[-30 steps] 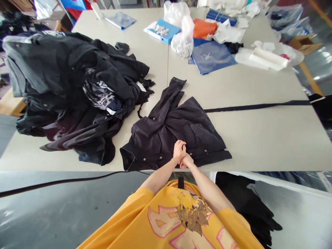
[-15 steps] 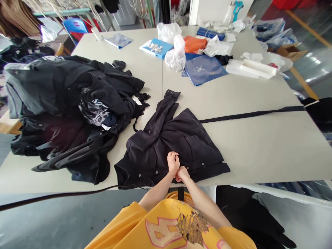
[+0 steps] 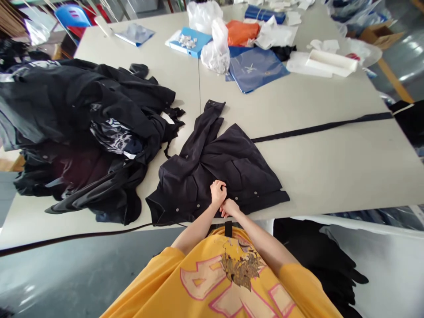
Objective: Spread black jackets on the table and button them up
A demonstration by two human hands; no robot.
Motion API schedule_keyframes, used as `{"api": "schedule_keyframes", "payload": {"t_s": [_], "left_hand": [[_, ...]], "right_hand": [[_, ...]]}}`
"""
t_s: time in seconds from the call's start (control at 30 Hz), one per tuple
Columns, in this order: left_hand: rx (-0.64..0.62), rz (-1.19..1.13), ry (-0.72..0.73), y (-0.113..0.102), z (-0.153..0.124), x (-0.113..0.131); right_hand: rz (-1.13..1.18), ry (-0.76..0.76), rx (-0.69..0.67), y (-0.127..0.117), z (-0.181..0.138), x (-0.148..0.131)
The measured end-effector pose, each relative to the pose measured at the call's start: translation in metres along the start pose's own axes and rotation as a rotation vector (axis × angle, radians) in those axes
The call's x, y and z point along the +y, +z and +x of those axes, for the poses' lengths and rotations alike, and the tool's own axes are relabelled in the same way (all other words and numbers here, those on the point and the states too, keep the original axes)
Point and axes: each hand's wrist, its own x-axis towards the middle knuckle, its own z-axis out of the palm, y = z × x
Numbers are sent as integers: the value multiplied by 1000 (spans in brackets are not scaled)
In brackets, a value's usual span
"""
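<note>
A dark navy jacket [image 3: 228, 168] with metal snaps lies spread on the grey table [image 3: 331, 168] in front of me. Both my hands meet at its snap placket near the table's front edge. My left hand [image 3: 217, 193] is curled, fingers pinched on the jacket's fabric. My right hand [image 3: 229, 207] sits just below and right of it, fingers closed on the same edge of the jacket. The fingertips of both hands are partly hidden by each other.
A big heap of dark garments [image 3: 82, 132] fills the table's left half. A long dark belt strip [image 3: 318, 128] runs right from the jacket. At the far side lie a blue bag [image 3: 256, 68], a plastic bag [image 3: 215, 53], a blue box [image 3: 190, 42] and white paper [image 3: 327, 62].
My hands stay together on the jacket's front edge, barely moving. The view has shifted with my head; the jacket and heap lie as before.
</note>
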Motion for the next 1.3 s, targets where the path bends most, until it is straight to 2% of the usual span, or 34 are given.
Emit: {"api": "schedule_keyframes", "payload": {"t_s": [0.1,0.13,0.23,0.3,0.43,0.53,0.67,0.73,0.8,1.03,1.2,1.3], "left_hand": [[-34,17,112,-8,-6,7],[-84,15,207,-9,-10,10],[-339,53,543,-10,-25,20],[-440,138,644,-5,-31,24],[-440,219,589,2,-33,19],[-400,185,499,0,-34,10],[-300,142,352,-3,-36,3],[-260,130,339,-2,-38,4],[-262,131,383,0,-40,6],[-421,189,578,3,-44,3],[-550,186,669,-9,-37,0],[-576,192,699,-18,-43,3]], "right_hand": [[-51,-92,95,-16,-11,20],[-93,-154,178,-24,-14,30],[-248,-402,434,-44,-22,65],[-325,-517,468,-46,-24,88],[-434,-548,439,-30,-26,111],[-442,-532,475,-16,-27,113],[-413,-599,494,-6,-27,110],[-422,-616,487,-2,-25,110],[-442,-615,473,1,-24,110],[-453,-639,395,1,-19,111],[-423,-640,368,-1,-16,114],[-401,-640,358,-2,-16,114]]}}
